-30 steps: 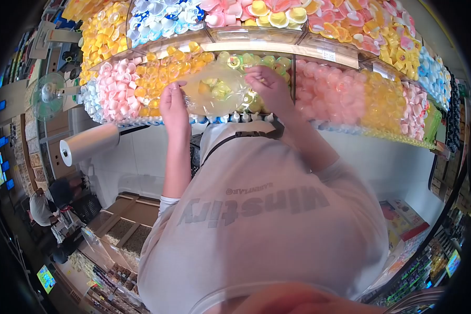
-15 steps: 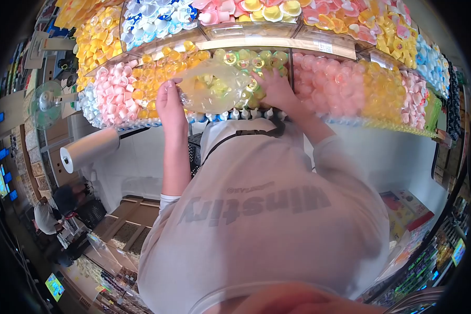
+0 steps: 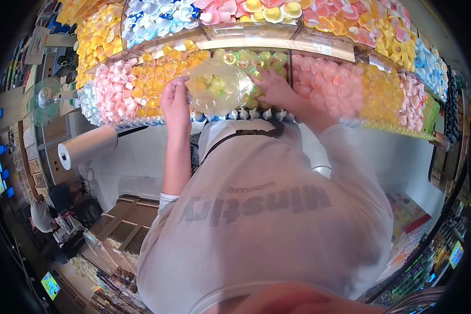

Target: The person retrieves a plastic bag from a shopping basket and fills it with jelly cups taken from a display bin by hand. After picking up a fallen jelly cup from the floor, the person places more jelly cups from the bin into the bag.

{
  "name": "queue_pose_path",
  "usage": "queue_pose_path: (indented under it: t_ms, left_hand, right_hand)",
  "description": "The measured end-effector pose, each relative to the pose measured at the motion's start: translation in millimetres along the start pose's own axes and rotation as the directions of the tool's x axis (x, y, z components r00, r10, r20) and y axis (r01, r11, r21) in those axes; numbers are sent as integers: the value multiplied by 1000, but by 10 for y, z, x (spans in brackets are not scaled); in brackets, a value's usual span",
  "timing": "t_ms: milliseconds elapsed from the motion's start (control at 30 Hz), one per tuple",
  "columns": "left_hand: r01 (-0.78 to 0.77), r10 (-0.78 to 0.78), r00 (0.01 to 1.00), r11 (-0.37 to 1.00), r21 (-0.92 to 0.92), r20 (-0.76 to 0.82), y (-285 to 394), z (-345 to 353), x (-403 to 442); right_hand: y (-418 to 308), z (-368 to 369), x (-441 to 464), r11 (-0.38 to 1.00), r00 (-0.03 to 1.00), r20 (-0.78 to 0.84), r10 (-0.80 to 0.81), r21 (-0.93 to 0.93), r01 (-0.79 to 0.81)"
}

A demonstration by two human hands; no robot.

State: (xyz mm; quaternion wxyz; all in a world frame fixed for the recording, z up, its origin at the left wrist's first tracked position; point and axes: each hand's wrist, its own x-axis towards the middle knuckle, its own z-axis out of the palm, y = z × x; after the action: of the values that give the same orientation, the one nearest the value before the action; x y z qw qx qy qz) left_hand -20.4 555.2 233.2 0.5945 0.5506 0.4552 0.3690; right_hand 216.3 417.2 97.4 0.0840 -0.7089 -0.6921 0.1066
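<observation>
My left hand (image 3: 176, 99) is closed on the edge of a clear plastic bag (image 3: 214, 94), at the bag's left side. The bag is spread wide over the bins, and green-yellow cups show through it. My right hand (image 3: 275, 91) has its fingers apart beside the bag's right edge, over green jelly cups (image 3: 261, 58). Nothing shows in that hand, though its fingertips partly overlap the cups and bag.
Pink cups (image 3: 327, 76) fill the bin to the right, orange cups (image 3: 149, 78) the one to the left. A higher shelf (image 3: 277, 44) holds more cups. A roll of plastic bags (image 3: 89, 148) juts out at left, below a fan (image 3: 46, 102). Another person (image 3: 42, 214) is far left.
My right hand has shifted slightly, its fingers now more stretched toward the bag. My left hand still holds the bag, which bulges rounder. The view has moved a little.
</observation>
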Motion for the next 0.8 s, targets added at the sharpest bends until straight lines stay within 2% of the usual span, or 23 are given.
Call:
queue_pose_path:
  t_ms: [33, 167, 267, 333, 567, 667, 767, 800]
  left_hand:
    - [-1, 1, 1000, 1000, 0, -1, 2, 5, 0]
    - [12, -12, 1000, 1000, -3, 0, 38, 67, -10]
    - [12, -12, 1000, 1000, 3, 8, 56, 79, -30]
    - [-1, 1, 1000, 1000, 7, 19, 47, 85, -40]
    - [20, -20, 1000, 1000, 0, 16, 13, 62, -70]
    - [31, -31, 999, 1000, -1, 10, 11, 58, -69]
    - [34, -34, 999, 999, 4, 12, 17, 78, -69]
    - [34, -34, 999, 999, 6, 10, 21, 85, -67]
  right_hand:
    - [-24, -17, 12, 1000, 997, -72, -7, 21, 8]
    - [-22, 155, 70, 998, 995, -79, 57, 4, -57]
    - [31, 143, 29, 998, 999, -33, 30, 57, -28]
    - [72, 135, 9, 992, 996, -80, -39, 113, 48]
    - [167, 171, -50, 983, 989, -123, -82, 154, 101]
    - [226, 220, -71, 988, 983, -182, -37, 141, 63]
    - [280, 222, -97, 976, 980, -198, 21, 216, 23]
    - [296, 194, -93, 972, 968, -247, 49, 235, 10]
